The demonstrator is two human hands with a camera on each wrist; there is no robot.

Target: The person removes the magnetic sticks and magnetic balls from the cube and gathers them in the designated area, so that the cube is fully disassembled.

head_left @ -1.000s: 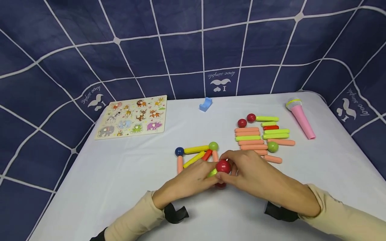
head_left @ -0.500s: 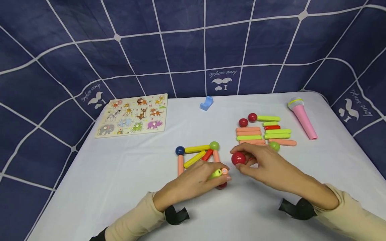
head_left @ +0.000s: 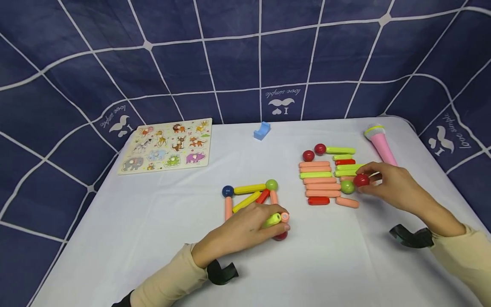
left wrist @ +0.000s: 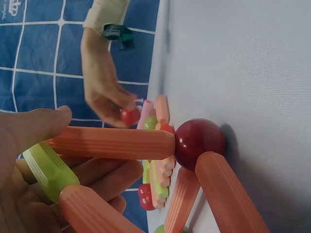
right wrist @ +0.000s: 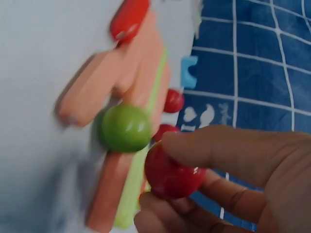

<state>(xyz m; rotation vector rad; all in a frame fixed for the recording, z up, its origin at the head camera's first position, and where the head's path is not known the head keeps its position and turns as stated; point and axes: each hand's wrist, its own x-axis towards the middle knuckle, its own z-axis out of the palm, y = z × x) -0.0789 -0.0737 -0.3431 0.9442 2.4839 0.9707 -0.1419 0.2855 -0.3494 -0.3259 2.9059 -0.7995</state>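
My left hand (head_left: 245, 228) holds an upright orange stick (left wrist: 116, 142) and a light green stick (left wrist: 48, 170) between thumb and fingers. The orange stick's lower end meets a dark red ball (left wrist: 199, 143) on the table, from which two more orange sticks run. Farther off, this frame joins a blue ball (head_left: 228, 191), a yellow stick (head_left: 249, 189) and a green ball (head_left: 271, 184). My right hand (head_left: 399, 187) pinches a bright red ball (head_left: 361, 180) close to a green ball (right wrist: 126, 127) on the right. Part of the frame is hidden behind my left hand.
Loose orange sticks (head_left: 323, 193), light green sticks and red sticks (head_left: 318, 201) lie in rows at the right, with two red balls (head_left: 308, 156) behind. A pink toy microphone (head_left: 383, 147), a blue block (head_left: 262, 131) and an animal puzzle board (head_left: 165, 147) lie farther back.
My right hand has moved right with the red ball, from beside my left hand to the loose sticks. The ends of the held sticks now show. My left hand has stayed put.
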